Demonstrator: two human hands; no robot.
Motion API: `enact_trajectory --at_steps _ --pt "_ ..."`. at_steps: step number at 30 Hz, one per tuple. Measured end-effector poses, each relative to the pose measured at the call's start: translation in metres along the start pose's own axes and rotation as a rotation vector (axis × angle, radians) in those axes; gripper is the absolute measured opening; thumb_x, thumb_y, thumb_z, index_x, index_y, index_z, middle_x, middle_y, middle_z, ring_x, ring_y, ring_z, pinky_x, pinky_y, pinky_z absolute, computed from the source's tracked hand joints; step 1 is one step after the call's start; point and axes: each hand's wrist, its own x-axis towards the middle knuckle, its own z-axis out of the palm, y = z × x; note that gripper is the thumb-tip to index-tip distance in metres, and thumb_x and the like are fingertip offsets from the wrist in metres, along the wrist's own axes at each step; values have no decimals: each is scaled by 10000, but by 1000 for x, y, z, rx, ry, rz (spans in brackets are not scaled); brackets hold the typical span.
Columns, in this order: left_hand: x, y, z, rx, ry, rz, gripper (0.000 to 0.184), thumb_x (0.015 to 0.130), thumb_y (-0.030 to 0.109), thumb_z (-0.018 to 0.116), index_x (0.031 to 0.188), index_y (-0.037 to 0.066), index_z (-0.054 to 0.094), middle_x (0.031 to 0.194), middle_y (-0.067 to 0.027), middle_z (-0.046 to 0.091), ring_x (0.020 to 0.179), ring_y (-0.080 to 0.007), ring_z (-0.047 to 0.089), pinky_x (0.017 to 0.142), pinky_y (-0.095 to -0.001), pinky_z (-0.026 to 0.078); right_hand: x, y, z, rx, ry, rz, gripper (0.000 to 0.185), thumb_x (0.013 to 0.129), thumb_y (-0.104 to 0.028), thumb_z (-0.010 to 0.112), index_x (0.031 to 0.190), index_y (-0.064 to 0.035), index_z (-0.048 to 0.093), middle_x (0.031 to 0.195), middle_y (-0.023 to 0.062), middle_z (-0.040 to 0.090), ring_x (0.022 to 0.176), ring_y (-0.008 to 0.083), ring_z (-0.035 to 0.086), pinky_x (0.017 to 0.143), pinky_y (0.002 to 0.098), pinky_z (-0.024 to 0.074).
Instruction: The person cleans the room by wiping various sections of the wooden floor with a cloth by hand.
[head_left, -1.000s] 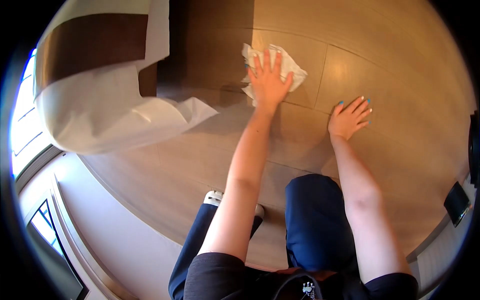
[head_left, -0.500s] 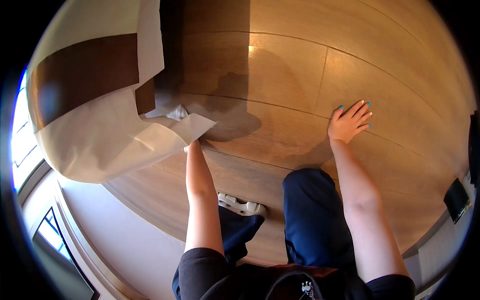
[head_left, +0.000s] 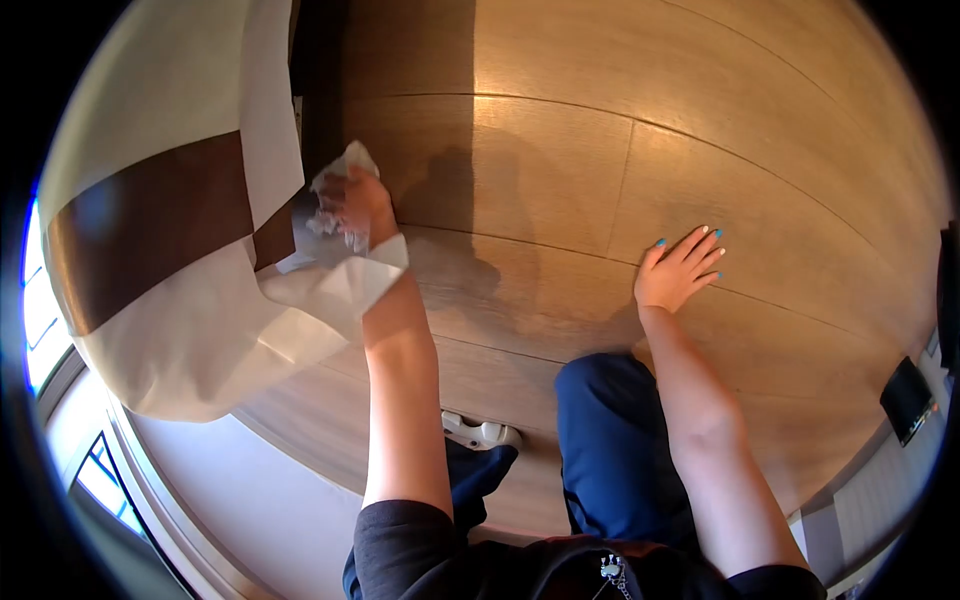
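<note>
The white wipe (head_left: 357, 156) lies in the upper left of the frame, bunched beneath the left hand (head_left: 368, 204), with crumpled folds showing beyond the fingers. That hand is blurred, so I cannot tell whether it clenches the wipe or only presses on it. The right hand (head_left: 680, 274) is spread flat on the wood floor (head_left: 560, 175) right of centre, holding nothing.

The wipe looks light, limp and thin (paper or cloth, I can't say which), so it would probably bunch or tear if dragged by one corner; a broad palm over its middle, fingers spread, should keep it flatter.

Room is tightest at the left: a pale cover (head_left: 175, 355) hangs there, and its pointed flap (head_left: 386, 268) crosses the left forearm near the wrist, where it could snag. A dark recess borders the wipe above. Open boards run from the centre toward the upper right; the bent knee (head_left: 610, 385) limits room at lower centre.
</note>
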Motion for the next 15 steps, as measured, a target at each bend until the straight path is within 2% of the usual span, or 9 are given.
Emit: enact_trajectory --at_steps 2,5,9,13,15 --pt "-1 23 2 -18 26 100 639 910 548 335 1435 185 293 1497 -112 250 1352 -413 226 989 -646 282 -1 0 -2 1 -19 0 699 884 -339 418 1448 -10 167 1518 198 117 1385 434 94 1064 624 117" --pt "-26 70 -10 16 -17 361 649 899 554 346 1437 195 294 1503 -92 242 1354 -402 221 989 -639 288 0 0 0 8 -12 5 700 878 -338 420 1445 -8 175 1517 199 119 1383 437 96 1064 625 117" --pt "-107 121 -11 -149 82 874 640 888 550 364 1434 221 310 1509 -88 228 1343 -410 234 1026 -638 225 0 0 3 16 22 -5 703 871 -336 423 1444 -7 182 1516 199 123 1380 441 101 1062 627 113" --pt "-197 103 -41 -32 -106 1357 631 876 541 389 1436 262 305 1530 -83 164 1369 -402 181 1035 -663 157 -1 4 5 20 29 -18 700 873 -338 420 1443 -7 185 1516 200 126 1379 443 100 1061 628 108" --pt "-240 61 -43 -137 -268 1518 650 857 545 428 1434 271 307 1536 -71 147 1374 -394 176 1027 -675 153 -1 4 7 30 31 -18 697 877 -342 416 1442 -6 187 1516 200 125 1379 443 100 1061 628 106"
